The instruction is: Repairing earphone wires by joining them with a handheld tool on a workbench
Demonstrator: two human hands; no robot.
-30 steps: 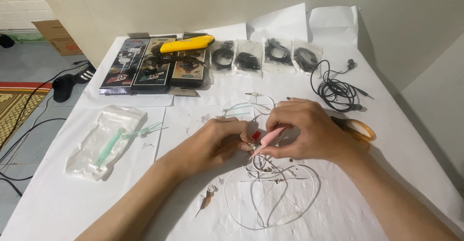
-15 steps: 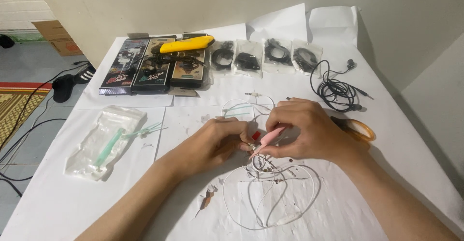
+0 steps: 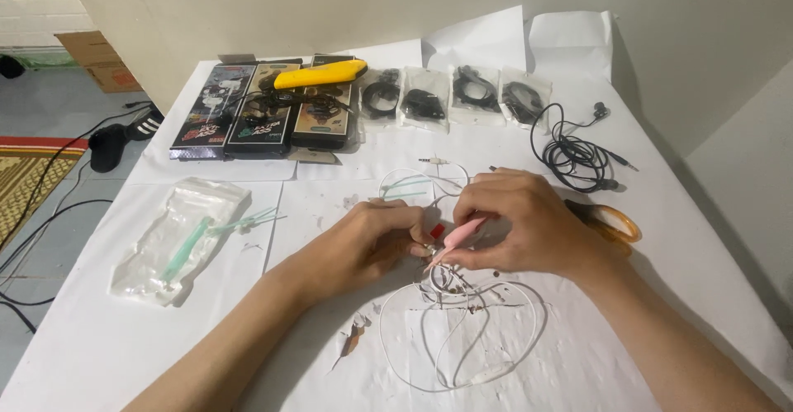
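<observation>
Fingers of both hands are curled close together over the middle of the white paper-covered table (image 3: 124,354): the right hand (image 3: 529,226) pinches a slim pink tool (image 3: 458,237) whose tip points down-left, and the left hand (image 3: 372,242) pinches a small part, too small to identify, at the near end of the white earphone cable (image 3: 462,338), which loops on the paper just below both hands. Containers: a clear plastic bag (image 3: 178,234) holding green swab-like sticks lies to the left, and four clear pouches (image 3: 450,96) each hold coiled black earphones at the far edge. Forearms converge from the near edge, wrists low.
</observation>
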